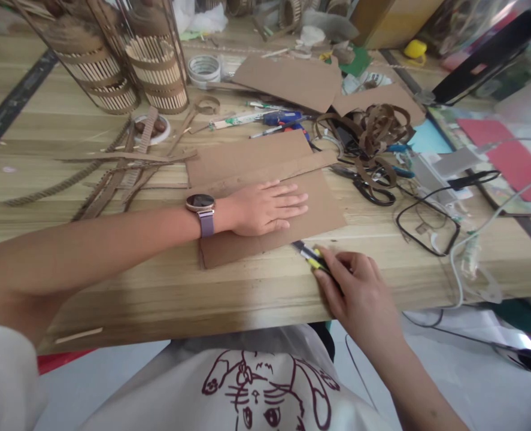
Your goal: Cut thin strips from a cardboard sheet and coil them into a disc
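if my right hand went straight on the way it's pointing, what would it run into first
Most likely the near edge of the cardboard: the tip of the knife in your right hand sits right by it, though whether they touch is unclear. Your left hand lies beyond.

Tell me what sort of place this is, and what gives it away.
Probably a craft worktable, whether at home or in a workshop I can't tell. The left hand lies flat on brown cardboard, the right hand holds a utility knife, and slatted cylinders stand behind.
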`<state>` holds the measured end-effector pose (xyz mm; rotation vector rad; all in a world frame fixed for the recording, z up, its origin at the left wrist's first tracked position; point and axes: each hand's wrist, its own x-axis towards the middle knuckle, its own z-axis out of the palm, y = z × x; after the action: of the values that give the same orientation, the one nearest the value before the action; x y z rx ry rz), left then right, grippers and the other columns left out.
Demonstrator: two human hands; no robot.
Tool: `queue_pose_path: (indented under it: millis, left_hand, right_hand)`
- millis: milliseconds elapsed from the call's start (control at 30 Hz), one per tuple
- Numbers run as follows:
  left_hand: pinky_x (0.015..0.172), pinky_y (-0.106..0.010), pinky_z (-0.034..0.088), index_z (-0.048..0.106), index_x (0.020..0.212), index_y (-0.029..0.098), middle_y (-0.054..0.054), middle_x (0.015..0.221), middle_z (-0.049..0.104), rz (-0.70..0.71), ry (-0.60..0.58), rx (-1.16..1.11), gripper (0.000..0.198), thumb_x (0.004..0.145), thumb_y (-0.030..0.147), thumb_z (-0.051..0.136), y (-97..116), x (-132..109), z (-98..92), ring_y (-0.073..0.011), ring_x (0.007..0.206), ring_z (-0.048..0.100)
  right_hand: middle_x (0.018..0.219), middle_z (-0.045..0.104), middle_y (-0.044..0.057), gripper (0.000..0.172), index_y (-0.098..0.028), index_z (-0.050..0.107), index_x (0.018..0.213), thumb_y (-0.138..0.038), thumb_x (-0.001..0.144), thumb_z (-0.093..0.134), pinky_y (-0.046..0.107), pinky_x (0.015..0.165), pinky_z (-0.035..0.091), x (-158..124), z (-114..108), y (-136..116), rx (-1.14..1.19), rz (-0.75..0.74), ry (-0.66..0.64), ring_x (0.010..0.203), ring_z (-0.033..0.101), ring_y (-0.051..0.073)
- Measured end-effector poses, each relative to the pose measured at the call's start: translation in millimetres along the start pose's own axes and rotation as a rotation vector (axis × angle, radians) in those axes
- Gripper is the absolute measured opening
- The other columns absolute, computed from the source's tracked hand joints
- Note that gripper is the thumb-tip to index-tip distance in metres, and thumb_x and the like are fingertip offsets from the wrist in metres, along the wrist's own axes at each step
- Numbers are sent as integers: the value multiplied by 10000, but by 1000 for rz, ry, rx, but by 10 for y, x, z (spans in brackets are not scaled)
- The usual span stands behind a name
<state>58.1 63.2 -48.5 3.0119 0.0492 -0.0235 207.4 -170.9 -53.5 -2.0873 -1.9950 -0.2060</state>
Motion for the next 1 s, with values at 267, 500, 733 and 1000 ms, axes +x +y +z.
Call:
queue_pose_path:
  millis: [267,500,733,1000]
  left_hand:
    - [1255,-405,66,281,1554,259,23,1647,203,-10,-4,11,543,1040,430,248,17,-5,-11,-188,1539,107]
    - [1255,-402,59,290,1552,272,34,1646,202,-13,2,-12,540,1037,432,250,6,-2,-2,-193,1539,110]
    - [1259,-410,82,321,1541,275,40,1639,228,-24,14,-46,535,1027,413,281,15,8,-10,-200,1535,141]
    - [1262,-409,68,259,1563,263,52,1651,172,-42,-48,-3,550,1031,403,260,34,11,-63,-193,1540,106]
  right_hand:
    - [965,583,142,425,-109,626,1282,-359,1001,429,427,729,536,15,40,-255,24,1,8,864,551,263]
    - [970,578,141,404,-119,628,1283,-337,992,453,432,733,532,15,55,-372,42,-4,10,873,553,265]
    - [974,567,130,388,-150,602,1301,-331,1001,433,408,719,514,17,39,-508,39,-46,-28,849,539,249]
    - [988,575,148,387,-106,606,1280,-312,995,445,402,708,503,94,70,-649,38,-96,-19,849,529,257]
